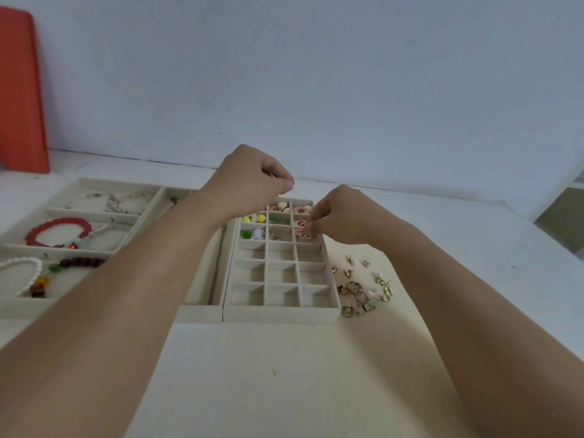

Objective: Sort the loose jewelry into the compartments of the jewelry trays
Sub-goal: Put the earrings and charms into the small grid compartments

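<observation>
A cream grid tray (281, 312) with many small compartments lies in front of me. Its far cells hold yellow, green, white and pink pieces. My left hand (252, 181) hovers above the tray's far end, fingers curled, pinching something tiny and reddish that is mostly hidden. My right hand (338, 216) pinches a pink earring (303, 230) over a cell in the right column. A pile of loose gold and pink earrings (363, 287) lies on the mat right of the tray.
A larger tray (19, 308) on the left holds a red bracelet (60, 230), a pearl bracelet (22, 270), dark beads and silver chains. A red board (22, 96) leans on the wall at far left. A cream mat (284, 374) covers the near table.
</observation>
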`<action>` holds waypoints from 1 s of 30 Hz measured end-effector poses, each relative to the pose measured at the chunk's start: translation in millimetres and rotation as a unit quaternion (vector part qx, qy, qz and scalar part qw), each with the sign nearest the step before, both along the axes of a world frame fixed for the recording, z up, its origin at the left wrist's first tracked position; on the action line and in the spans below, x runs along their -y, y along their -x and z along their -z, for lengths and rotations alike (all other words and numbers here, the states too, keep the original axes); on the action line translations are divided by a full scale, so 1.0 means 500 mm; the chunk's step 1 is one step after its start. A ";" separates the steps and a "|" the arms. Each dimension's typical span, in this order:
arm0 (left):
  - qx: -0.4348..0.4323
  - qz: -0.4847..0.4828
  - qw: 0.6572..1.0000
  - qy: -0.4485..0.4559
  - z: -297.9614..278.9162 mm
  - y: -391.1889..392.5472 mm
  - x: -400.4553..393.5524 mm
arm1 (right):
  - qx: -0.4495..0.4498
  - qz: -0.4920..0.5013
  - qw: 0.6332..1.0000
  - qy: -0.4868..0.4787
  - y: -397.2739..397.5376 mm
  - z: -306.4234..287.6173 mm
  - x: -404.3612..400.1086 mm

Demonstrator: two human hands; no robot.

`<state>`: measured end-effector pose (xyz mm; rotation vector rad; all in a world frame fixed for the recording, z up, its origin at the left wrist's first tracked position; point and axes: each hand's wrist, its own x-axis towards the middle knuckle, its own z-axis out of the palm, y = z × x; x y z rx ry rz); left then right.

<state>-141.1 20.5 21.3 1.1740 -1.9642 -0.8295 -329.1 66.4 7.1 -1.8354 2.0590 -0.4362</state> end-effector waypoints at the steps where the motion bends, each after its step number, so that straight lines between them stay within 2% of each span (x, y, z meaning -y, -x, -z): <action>1: 0.000 -0.001 1.000 -0.002 0.001 -0.001 0.003 | -0.021 0.002 1.000 -0.011 -0.004 0.004 0.008; 4: -0.005 0.000 1.000 -0.006 0.005 0.000 0.008 | -0.054 0.005 0.998 -0.043 -0.006 0.008 0.019; 16: 0.014 0.018 1.000 -0.007 0.016 0.012 0.012 | -0.077 -0.017 0.994 -0.077 -0.005 0.012 0.026; 30: 0.034 0.011 0.999 -0.013 0.023 0.017 0.007 | -0.095 0.029 0.995 -0.022 -0.022 0.011 0.010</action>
